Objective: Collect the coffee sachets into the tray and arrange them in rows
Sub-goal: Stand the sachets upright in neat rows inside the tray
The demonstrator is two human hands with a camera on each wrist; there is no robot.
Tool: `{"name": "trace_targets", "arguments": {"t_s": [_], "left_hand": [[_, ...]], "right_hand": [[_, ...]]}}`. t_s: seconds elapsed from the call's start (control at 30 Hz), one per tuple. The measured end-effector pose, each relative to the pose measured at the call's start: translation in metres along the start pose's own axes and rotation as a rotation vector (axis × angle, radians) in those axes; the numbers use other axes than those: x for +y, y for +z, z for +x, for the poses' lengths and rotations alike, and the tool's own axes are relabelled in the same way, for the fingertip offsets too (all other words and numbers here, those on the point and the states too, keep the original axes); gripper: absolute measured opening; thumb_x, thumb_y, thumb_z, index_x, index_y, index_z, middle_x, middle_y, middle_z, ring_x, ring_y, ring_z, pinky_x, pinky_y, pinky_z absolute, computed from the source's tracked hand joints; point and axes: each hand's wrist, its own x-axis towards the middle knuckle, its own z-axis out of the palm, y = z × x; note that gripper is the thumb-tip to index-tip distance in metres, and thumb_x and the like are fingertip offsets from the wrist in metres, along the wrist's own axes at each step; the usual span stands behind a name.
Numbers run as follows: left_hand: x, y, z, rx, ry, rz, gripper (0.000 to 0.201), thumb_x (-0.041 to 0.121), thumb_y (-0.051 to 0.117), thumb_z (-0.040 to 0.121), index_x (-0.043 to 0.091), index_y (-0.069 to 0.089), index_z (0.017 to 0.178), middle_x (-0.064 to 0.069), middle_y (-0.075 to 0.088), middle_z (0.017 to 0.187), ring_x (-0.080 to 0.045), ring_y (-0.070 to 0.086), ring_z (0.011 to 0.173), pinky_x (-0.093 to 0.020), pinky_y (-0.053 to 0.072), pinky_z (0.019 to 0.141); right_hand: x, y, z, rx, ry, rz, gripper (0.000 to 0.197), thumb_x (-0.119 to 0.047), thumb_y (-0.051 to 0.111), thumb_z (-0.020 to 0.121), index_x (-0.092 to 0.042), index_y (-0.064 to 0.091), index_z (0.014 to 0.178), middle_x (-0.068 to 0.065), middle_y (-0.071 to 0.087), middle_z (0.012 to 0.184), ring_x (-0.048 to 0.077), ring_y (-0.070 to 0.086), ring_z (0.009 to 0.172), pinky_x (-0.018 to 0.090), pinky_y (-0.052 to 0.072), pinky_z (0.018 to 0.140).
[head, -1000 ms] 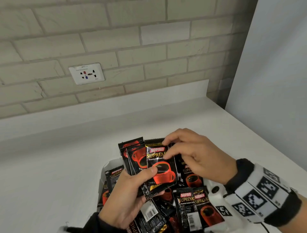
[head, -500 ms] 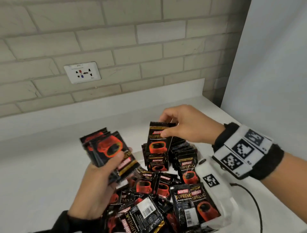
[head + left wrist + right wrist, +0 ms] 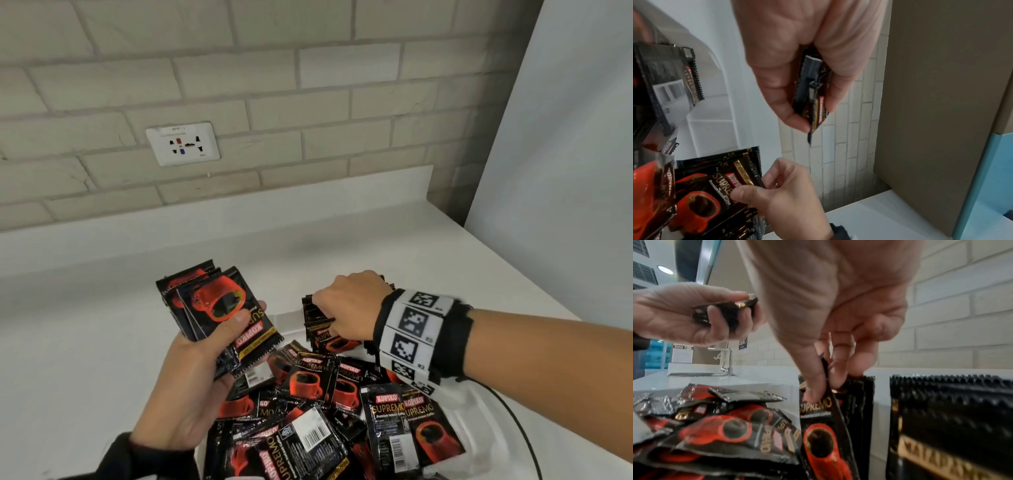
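My left hand [image 3: 205, 346] grips a fanned stack of black-and-red coffee sachets [image 3: 219, 308], held up left of the white tray [image 3: 287, 318]. In the left wrist view the same stack [image 3: 812, 92] is pinched edge-on between thumb and fingers. My right hand [image 3: 342, 311] reaches down into the tray's far end and pinches one upright sachet [image 3: 822, 415] at the front of a standing row [image 3: 859, 394]. A second standing row [image 3: 949, 426] fills the right of the right wrist view. Several loose sachets [image 3: 308, 411] lie jumbled in the tray's near part.
The tray sits on a white counter [image 3: 85, 342] against a brick wall with a socket plate [image 3: 183, 144]. A white panel [image 3: 565, 171] stands at the right. A black cable [image 3: 513, 421] runs by the tray. A sink with a tap [image 3: 725, 363] lies further along the counter.
My right hand took one sachet off the left hand's stack, carried it right and lowered it into the standing row in the tray. The left hand with its stack moved left.
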Motion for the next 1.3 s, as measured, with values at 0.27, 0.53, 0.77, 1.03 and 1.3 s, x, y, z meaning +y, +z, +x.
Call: {"name": "trace_targets", "arguments": {"t_s": [0.27, 0.53, 0.77, 1.03, 1.3], "left_hand": [[-0.001, 0.008, -0.002, -0.117, -0.073, 0.049, 0.079, 0.04, 0.092, 0.009, 0.015, 0.075, 0.083, -0.01, 0.074, 0.091, -0.022, 0.072, 0.074, -0.026, 0.054, 0.048], [-0.008, 0.015, -0.002, -0.141, -0.142, 0.043, 0.032, 0.009, 0.062, 0.064, 0.008, 0.064, 0.096, -0.01, 0.074, 0.084, -0.02, 0.071, 0.066, -0.027, 0.056, 0.047], [-0.009, 0.021, -0.005, -0.163, -0.184, 0.034, 0.033, 0.009, 0.061, 0.062, 0.007, 0.062, 0.096, -0.011, 0.074, 0.085, -0.022, 0.071, 0.068, -0.029, 0.057, 0.048], [-0.016, 0.023, -0.002, -0.115, -0.168, 0.073, 0.043, 0.008, 0.065, 0.056, 0.006, 0.063, 0.099, -0.016, 0.072, 0.088, -0.023, 0.069, 0.07, -0.032, 0.058, 0.052], [-0.015, 0.051, -0.01, -0.216, -0.104, 0.123, 0.025, 0.011, 0.066, 0.063, 0.009, 0.066, 0.088, -0.008, 0.073, 0.074, -0.016, 0.069, 0.062, -0.028, 0.057, 0.05]], "right_hand": [[0.004, 0.002, 0.006, -0.08, 0.047, -0.144, 0.029, -0.04, 0.066, 0.081, -0.014, 0.056, 0.09, 0.001, 0.055, 0.082, 0.02, 0.051, 0.072, 0.023, 0.026, 0.048], [0.013, -0.006, -0.001, -0.024, 0.043, -0.055, 0.032, -0.044, 0.064, 0.081, -0.014, 0.059, 0.093, 0.0, 0.061, 0.088, 0.021, 0.059, 0.082, 0.028, 0.04, 0.06], [0.015, -0.007, -0.006, -0.018, 0.043, 0.006, 0.022, -0.037, 0.064, 0.084, -0.016, 0.06, 0.088, -0.002, 0.063, 0.091, 0.018, 0.057, 0.079, 0.028, 0.04, 0.065], [0.022, -0.035, -0.037, 0.132, 0.123, 0.652, 0.024, -0.05, 0.061, 0.081, -0.026, 0.06, 0.083, -0.017, 0.056, 0.072, -0.001, 0.05, 0.069, 0.019, 0.037, 0.062], [0.003, -0.011, -0.054, -0.027, 0.143, 1.198, 0.024, -0.025, 0.071, 0.078, -0.015, 0.05, 0.077, -0.004, 0.06, 0.063, 0.0, 0.053, 0.041, 0.014, 0.043, 0.041]]}}
